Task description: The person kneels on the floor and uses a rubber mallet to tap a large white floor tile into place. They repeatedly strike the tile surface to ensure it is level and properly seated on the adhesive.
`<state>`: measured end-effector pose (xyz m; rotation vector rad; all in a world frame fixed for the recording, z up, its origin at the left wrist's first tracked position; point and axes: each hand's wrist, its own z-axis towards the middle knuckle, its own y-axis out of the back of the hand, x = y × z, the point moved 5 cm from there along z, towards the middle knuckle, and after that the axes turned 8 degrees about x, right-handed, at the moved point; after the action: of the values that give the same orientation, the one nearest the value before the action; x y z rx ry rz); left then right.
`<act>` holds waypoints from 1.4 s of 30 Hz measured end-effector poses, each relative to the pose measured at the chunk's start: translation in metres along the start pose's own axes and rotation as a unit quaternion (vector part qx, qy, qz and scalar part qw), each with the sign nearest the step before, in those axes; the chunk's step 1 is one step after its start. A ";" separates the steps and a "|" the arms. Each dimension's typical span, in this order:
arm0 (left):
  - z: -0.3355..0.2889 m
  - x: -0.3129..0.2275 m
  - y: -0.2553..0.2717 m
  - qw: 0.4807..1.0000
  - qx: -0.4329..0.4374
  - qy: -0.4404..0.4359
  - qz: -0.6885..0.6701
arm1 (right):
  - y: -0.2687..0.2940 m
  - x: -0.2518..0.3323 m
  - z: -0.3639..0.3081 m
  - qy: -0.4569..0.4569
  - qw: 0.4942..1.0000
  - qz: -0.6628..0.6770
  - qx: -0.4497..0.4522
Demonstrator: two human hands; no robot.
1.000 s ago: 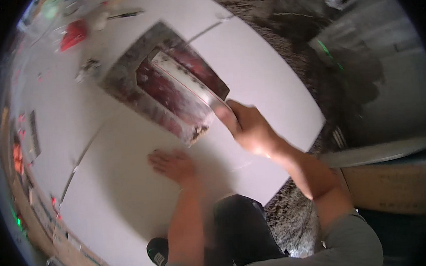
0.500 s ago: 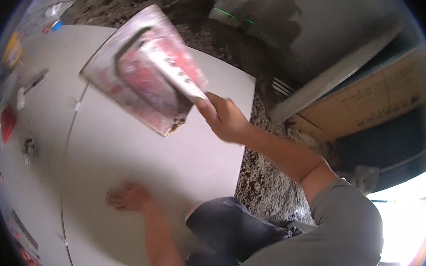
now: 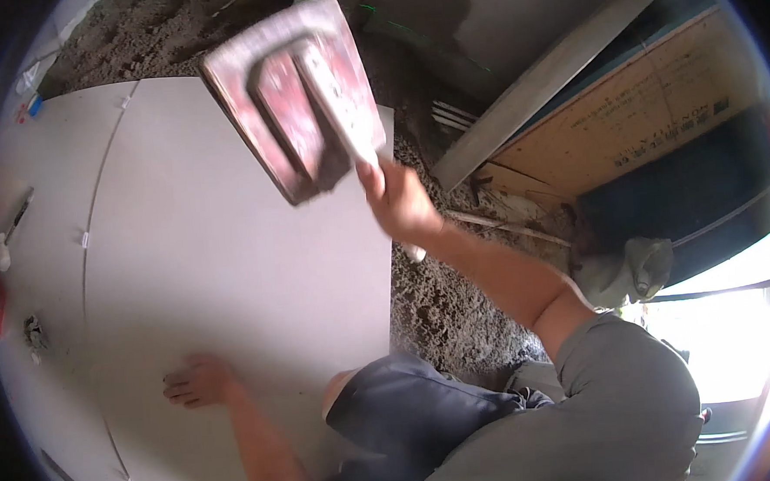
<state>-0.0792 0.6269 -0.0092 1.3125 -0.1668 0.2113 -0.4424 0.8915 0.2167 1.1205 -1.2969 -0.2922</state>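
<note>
The right hand [image 3: 401, 206] is clamped round the handle [image 3: 336, 99] of a red-stained hand float [image 3: 281, 93] — over the pale floor tile's [image 3: 227, 223] far right corner. The left hand [image 3: 203, 382] rests apart, flat on the tile. Probably stiff, fairly weighty — best held by that handle.

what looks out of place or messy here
Mainly the small crumpled scrap at far left: it looks like stray litter on the smooth, pale tiles. The flat reddish tool in the right hand looks blotchy and stained, perhaps just from use.
</note>
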 end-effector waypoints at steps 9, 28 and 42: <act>0.015 0.006 -0.017 0.998 0.069 0.001 -0.014 | -0.028 -0.006 0.032 -0.130 0.943 0.145 0.269; -0.281 -0.032 0.109 0.629 0.059 -0.570 -0.525 | -0.187 -0.058 -0.014 -0.066 0.963 -0.065 0.252; -0.143 0.255 -0.042 0.952 0.298 -0.054 -0.055 | -0.171 -0.035 -0.010 -0.039 0.955 -0.108 0.275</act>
<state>0.1790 0.7700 -0.0228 1.9317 -0.1241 0.0945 -0.3771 0.8393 0.0631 1.7441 -1.3671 -0.1368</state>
